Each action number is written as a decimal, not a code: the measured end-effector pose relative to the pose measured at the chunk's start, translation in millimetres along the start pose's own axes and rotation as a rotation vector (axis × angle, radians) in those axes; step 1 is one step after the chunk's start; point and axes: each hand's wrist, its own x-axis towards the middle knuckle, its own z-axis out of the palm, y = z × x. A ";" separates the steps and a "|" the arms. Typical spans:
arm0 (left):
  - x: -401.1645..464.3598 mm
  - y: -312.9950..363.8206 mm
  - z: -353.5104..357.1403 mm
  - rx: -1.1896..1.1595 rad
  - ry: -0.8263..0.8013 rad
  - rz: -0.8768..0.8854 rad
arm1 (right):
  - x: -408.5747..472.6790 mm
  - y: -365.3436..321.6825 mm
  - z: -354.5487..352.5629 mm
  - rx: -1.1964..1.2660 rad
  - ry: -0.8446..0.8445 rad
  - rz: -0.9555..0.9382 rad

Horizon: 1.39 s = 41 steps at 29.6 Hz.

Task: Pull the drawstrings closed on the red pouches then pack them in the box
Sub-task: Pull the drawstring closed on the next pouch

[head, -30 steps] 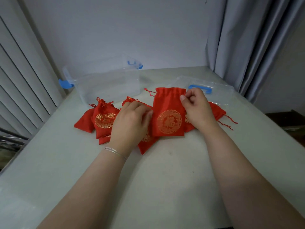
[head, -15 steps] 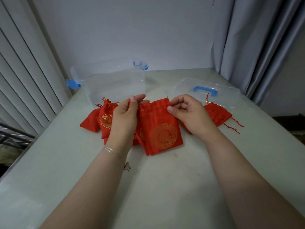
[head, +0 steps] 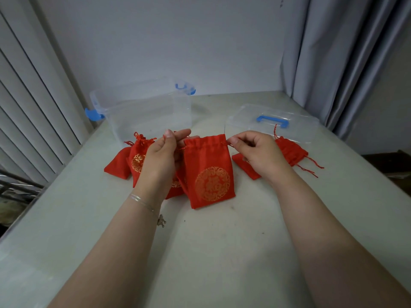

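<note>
A red pouch (head: 209, 172) with a gold round emblem hangs upright between my hands, its mouth still wide. My left hand (head: 163, 152) pinches the drawstring at the pouch's left top corner. My right hand (head: 253, 152) pinches the drawstring at its right top corner. Behind my left hand lie several more red pouches (head: 138, 158), one with its top cinched. Two other red pouches (head: 289, 150) lie behind my right hand with loose strings. The clear plastic box (head: 146, 114) with blue latches stands open at the back left.
The box's clear lid (head: 273, 123) with a blue handle lies flat at the back right. A pale table (head: 211, 230) carries everything. Window blinds run along the left edge, grey curtains hang at the right, and a wall stands behind.
My hands lifted one pouch from the pile and brought it nearer. Both hands shifted from its top edge to the drawstrings at either corner.
</note>
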 end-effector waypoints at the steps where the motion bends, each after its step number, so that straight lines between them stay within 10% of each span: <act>1: 0.6 -0.1 -0.1 -0.013 0.002 -0.006 | -0.4 -1.0 -0.7 -0.015 0.005 -0.010; 11: 6.2 0.7 -6.6 0.244 0.099 0.015 | 6.8 3.8 -12.5 0.064 0.238 -0.009; 20: 0.2 3.0 -7.7 0.432 0.074 -0.007 | 6.3 3.7 -17.9 1.050 0.349 0.096; 26: 2.6 9.8 -6.9 0.007 0.017 -0.290 | 9.4 -2.7 -17.3 1.432 0.341 0.191; 32: -0.3 11.6 -1.5 -0.576 0.005 -0.330 | -4.5 -16.1 -11.3 0.604 0.190 -0.147; 41: -4.2 14.9 1.7 -0.475 -0.110 -0.051 | -22.2 -17.9 12.5 -0.298 0.001 -0.453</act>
